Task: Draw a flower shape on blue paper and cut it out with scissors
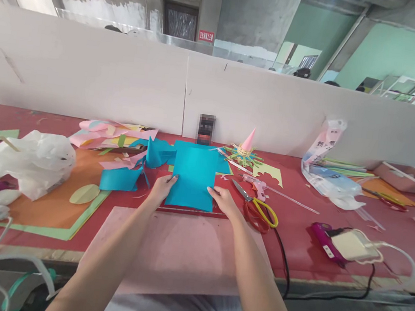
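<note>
A blue sheet of paper [193, 179] is held up between both hands above the red table. My left hand [163, 189] grips its left edge, thumb on the near face. At the right edge, my right hand [222, 198] pinches the sheet, its thumb in front and the other fingers mostly hidden. Cut blue paper pieces [119, 178] lie to the left of the sheet. Just right of my right hand are scissors with yellow handles [262, 205] and a pink glue gun [257, 186]. Behind stands a pink paper cone [248, 141] on a fringed base.
Orange and green sheets [45, 211] and a crumpled white plastic bag [37, 157] lie left. Power strips [327, 245] with cables sit at both sides. A pink board [180, 258] spans the table's front edge. A white partition [134, 76] rises behind; a pink bin [409, 178] stands far right.
</note>
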A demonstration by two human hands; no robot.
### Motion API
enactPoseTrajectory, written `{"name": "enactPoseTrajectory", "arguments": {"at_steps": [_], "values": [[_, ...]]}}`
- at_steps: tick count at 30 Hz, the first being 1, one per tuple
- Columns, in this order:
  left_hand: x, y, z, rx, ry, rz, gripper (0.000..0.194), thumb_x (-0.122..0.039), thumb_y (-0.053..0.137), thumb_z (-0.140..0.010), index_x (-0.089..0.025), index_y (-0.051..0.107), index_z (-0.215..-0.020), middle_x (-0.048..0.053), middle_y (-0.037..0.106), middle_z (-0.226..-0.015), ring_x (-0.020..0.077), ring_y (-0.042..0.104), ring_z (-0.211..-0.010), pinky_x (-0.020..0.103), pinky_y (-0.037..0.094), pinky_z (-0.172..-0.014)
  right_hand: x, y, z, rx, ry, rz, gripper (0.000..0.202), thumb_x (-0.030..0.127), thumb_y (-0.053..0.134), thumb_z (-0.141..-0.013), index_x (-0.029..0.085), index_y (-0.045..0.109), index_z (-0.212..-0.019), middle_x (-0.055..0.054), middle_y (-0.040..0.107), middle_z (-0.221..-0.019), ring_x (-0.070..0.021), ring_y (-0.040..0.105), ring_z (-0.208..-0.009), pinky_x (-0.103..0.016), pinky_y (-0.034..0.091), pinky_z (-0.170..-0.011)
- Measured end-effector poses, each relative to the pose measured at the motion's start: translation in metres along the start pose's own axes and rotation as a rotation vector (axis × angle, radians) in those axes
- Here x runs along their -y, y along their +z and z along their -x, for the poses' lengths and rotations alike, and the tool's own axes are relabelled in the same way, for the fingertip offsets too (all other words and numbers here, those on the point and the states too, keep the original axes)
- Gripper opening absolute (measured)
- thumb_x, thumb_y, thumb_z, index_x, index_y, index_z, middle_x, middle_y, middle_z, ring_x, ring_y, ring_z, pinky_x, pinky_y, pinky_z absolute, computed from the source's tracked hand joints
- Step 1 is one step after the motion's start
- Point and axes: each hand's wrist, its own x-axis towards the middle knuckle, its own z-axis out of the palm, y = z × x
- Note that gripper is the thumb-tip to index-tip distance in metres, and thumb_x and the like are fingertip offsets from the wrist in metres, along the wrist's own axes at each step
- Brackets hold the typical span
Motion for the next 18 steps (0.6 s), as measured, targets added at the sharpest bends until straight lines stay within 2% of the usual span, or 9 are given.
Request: {"name": "enactPoseTrajectory", "arguments": {"at_steps": [8,11,14,18], "values": [[0.0020,0.0008,-0.0008,-0.005,0.000,-0.002,0.049,-0.062,0.049,-0.071,-0.020,0.031,-0.053,-0.005,0.027,-0.052,0.0092,0.028,-0.051,0.023,0.020,-0.047,-0.0019,-0.0012,-0.0004,0.042,0.009,0.009,0.050,0.062,0.048,-0.078,0.020,0.030,-0.058,0.005,0.025,-0.056,-0.0092,0.029,-0.054,-0.023,0.022,-0.051],[0.0013,0.0003,-0.0006,-0.012,-0.023,0.017,0.049,-0.063,0.050,-0.070,-0.020,0.035,-0.052,-0.004,0.030,-0.050,0.0101,0.032,-0.051,0.023,0.022,-0.047,0.0008,-0.0022,0.0011,0.049,-0.015,-0.023,0.047,0.060,0.048,-0.079,0.019,0.036,-0.058,0.005,0.029,-0.057,-0.0093,0.030,-0.054,-0.022,0.023,-0.051],[0.0004,-0.0003,0.0000,-0.013,-0.048,0.029,0.048,-0.062,0.051,-0.070,-0.020,0.038,-0.052,-0.003,0.033,-0.048,0.0115,0.036,-0.052,0.023,0.024,-0.047,0.0048,-0.0035,0.0037,0.109,-0.021,-0.067,0.044,0.058,0.051,-0.078,0.019,0.042,-0.061,0.005,0.034,-0.058,-0.0092,0.033,-0.054,-0.022,0.024,-0.052],[-0.0007,0.0000,0.0011,-0.048,-0.042,0.016,0.048,-0.063,0.049,-0.070,-0.021,0.034,-0.052,-0.004,0.030,-0.049,0.0105,0.031,-0.051,0.023,0.021,-0.047,0.0065,-0.0020,0.0043,0.117,0.031,-0.060,0.047,0.061,0.054,-0.074,0.020,0.039,-0.058,0.006,0.036,-0.052,-0.0094,0.035,-0.050,-0.022,0.026,-0.050]]}}
